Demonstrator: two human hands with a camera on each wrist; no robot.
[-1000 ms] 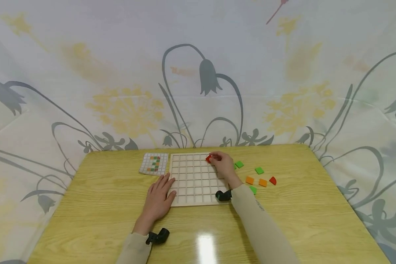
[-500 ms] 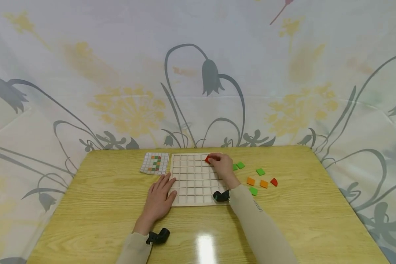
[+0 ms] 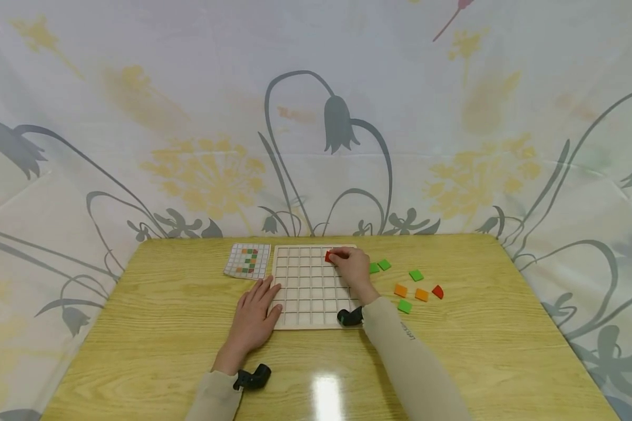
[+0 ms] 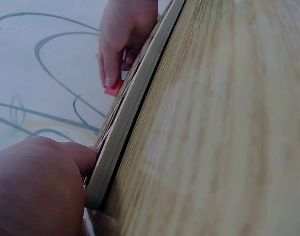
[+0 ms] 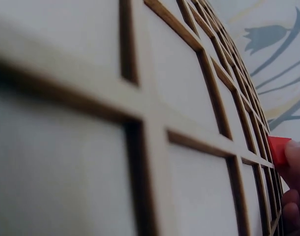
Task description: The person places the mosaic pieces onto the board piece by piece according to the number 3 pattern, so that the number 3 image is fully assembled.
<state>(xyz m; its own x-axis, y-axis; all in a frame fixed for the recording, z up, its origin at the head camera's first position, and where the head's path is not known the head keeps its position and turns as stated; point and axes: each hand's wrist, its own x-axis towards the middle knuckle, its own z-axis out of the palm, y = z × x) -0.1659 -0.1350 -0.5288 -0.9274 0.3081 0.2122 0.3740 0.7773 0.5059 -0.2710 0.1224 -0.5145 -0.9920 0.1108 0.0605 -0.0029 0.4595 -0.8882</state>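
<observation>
Right hand (image 3: 352,269) pinches a red tile (image 3: 327,256); left hand (image 3: 251,316) rests, straight-fingered, on a gridded board (image 3: 305,293); only the head view shows the patterned card (image 3: 247,261).

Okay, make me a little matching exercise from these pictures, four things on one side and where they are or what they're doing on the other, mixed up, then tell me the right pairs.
Column one
1. Left hand
2. Right hand
3. Patterned sheet
4. Loose red piece

Column two
A. On the table, farthest right of the scattered pieces
B. Left of the board, near its far corner
C. Touching the left edge of the grid board
D. Pinching a red tile at the board's far side

Right pairs: 1-C, 2-D, 3-B, 4-A
</observation>
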